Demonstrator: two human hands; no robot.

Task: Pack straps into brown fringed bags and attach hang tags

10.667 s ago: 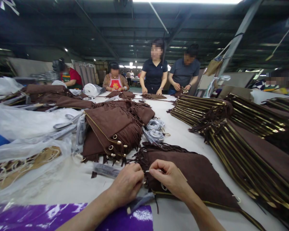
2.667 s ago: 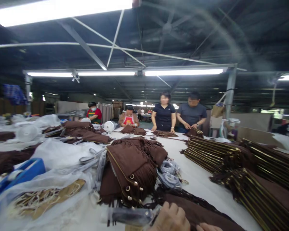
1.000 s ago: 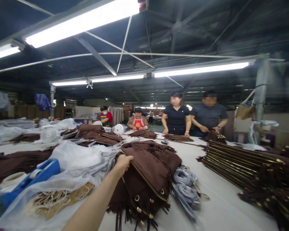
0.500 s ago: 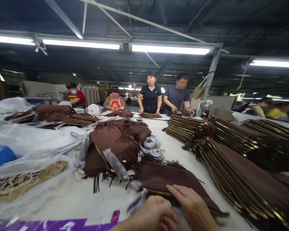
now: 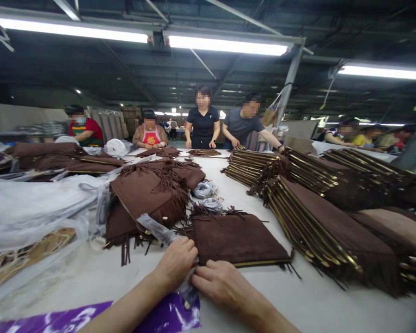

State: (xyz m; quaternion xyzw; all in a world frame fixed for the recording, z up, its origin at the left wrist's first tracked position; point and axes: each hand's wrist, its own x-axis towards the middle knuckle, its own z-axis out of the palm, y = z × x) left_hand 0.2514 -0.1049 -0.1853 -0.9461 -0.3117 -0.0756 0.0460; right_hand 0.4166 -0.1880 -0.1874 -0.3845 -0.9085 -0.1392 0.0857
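My left hand (image 5: 178,261) is closed on a clear plastic-wrapped strip (image 5: 188,289), whose lower end hangs between my hands. Beside it my right hand (image 5: 223,284) has its fingers bent together at the same wrapping, and the fingertips partly hide what they grip. Just beyond my right hand, a dark brown pouch (image 5: 241,238) with a gold zip edge and fringe lies flat on the white table (image 5: 263,296). A heap of brown fringed bags (image 5: 149,189) rests to the left, with another plastic-wrapped strip (image 5: 156,227) across its front.
Stacked brown pouches (image 5: 319,222) with gold zips line the right side. Coiled grey cords (image 5: 208,188) sit behind the pouch. Clear plastic sheeting (image 5: 41,199) covers the left, and a purple plastic bag (image 5: 173,312) lies at the near edge. Several people stand or sit across the table.
My hands have moved left from the pouch's front edge to the plastic-wrapped strip and closed there. The pouch now lies squarer. The view has shifted right, and a co-worker's arm reaches toward the stacks.
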